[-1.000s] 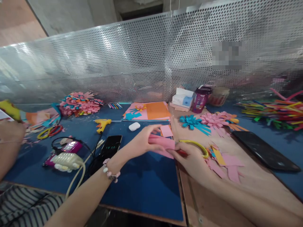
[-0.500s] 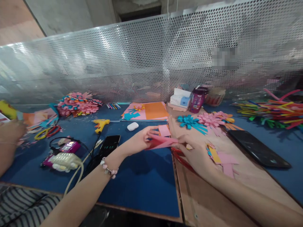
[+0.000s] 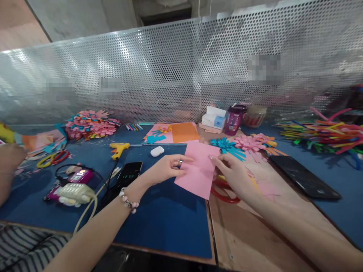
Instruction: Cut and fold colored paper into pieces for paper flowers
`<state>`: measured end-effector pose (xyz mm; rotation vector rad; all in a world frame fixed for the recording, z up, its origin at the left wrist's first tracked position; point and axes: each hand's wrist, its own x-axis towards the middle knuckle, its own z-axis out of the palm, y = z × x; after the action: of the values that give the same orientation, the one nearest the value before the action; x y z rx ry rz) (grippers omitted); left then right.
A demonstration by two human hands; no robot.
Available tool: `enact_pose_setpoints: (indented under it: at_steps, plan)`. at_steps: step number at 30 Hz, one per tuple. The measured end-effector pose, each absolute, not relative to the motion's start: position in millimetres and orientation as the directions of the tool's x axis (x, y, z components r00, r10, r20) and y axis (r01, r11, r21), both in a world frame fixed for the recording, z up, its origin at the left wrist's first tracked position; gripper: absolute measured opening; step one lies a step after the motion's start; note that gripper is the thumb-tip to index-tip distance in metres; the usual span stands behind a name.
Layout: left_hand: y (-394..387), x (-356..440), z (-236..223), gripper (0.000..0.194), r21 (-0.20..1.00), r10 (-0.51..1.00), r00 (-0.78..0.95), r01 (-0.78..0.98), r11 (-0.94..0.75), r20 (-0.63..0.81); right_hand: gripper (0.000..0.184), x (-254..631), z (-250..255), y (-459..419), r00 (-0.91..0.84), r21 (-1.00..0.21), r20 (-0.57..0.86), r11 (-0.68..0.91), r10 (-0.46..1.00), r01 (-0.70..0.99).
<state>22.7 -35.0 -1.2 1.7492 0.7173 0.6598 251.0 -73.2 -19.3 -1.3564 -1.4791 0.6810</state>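
Observation:
Over the front edge of the blue tabletop, a pink sheet of paper [image 3: 197,172] is spread flat between my hands. My left hand [image 3: 170,167] pinches its left edge, fingers on top of the sheet. At the right edge, my right hand [image 3: 231,170] pinches the paper between thumb and fingers. Scissors with red and yellow handles [image 3: 227,193] hang under the right palm, apparently held in that hand; their blades are hidden. Beyond the right hand are a blue paper flower [image 3: 224,144] and a pink paper flower [image 3: 248,142].
Coloured paper sheets [image 3: 185,133] lie behind my hands. To the left are a white earbud case [image 3: 157,151], a yellow glue gun [image 3: 119,149], a phone [image 3: 130,173] and a power strip [image 3: 74,193]. A black phone [image 3: 304,177] lies right. A co-worker's hand [image 3: 11,156] is far left.
The pink paper, folded or curved a second ago, is now opened out flat toward me. The scissors' handles have swung around under my right hand. My view has shifted slightly right.

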Motion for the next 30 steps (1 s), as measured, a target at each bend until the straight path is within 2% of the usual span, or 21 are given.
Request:
enact_pose_setpoints:
  at_steps: [2,5,10,12,14,17,20,25,27,30]
  plan:
    - [-30,20,-3,0.044,0.964,0.778,0.622,0.14,-0.226,0.093,0.039,259,-13,-72,0.017,-0.798,0.295,0.236,0.955,0.554]
    - [-22,15,-4,0.048,0.959,0.843,0.512,0.111,-0.259,0.168,0.037,273,-3,-74,-0.139,-0.542,0.318,0.3,0.938,0.785]
    - [-13,10,-7,0.046,0.929,0.884,0.358,0.101,-0.357,0.3,0.014,282,-16,-74,-0.343,-0.27,0.151,0.373,0.927,0.888]
    - [-11,10,-9,0.047,0.928,0.892,0.326,0.094,-0.361,0.314,0.015,280,-29,-73,-0.34,-0.23,0.134,0.364,0.931,0.903]
    - [-9,10,-10,0.048,0.928,0.898,0.297,0.088,-0.363,0.324,0.021,277,-36,-72,-0.274,-0.288,0.157,0.309,0.949,0.906]
    - [-9,10,-8,0.047,0.923,0.897,0.25,0.027,-0.384,0.365,0.022,271,-31,-75,-0.16,-0.451,0.144,0.209,0.977,0.868]
    - [-7,7,-4,0.047,0.906,0.889,0.176,-0.075,-0.416,0.423,0.017,269,-9,-81,-0.158,-0.617,0.103,0.188,0.982,0.764]
    - [3,-4,-1,0.046,0.883,0.899,0.016,-0.197,-0.427,0.438,0.024,276,11,-82,-0.271,-0.904,0.098,0.2,0.958,0.378]
    - [7,-8,-2,0.045,0.881,0.904,-0.01,-0.219,-0.418,0.427,0.029,280,7,-79,-0.288,-0.963,0.054,0.126,0.956,0.238]
    - [11,-9,-4,0.046,0.884,0.902,-0.005,-0.198,-0.423,0.431,0.036,282,-1,-76,-0.31,-0.993,-0.044,-0.008,0.95,0.116]
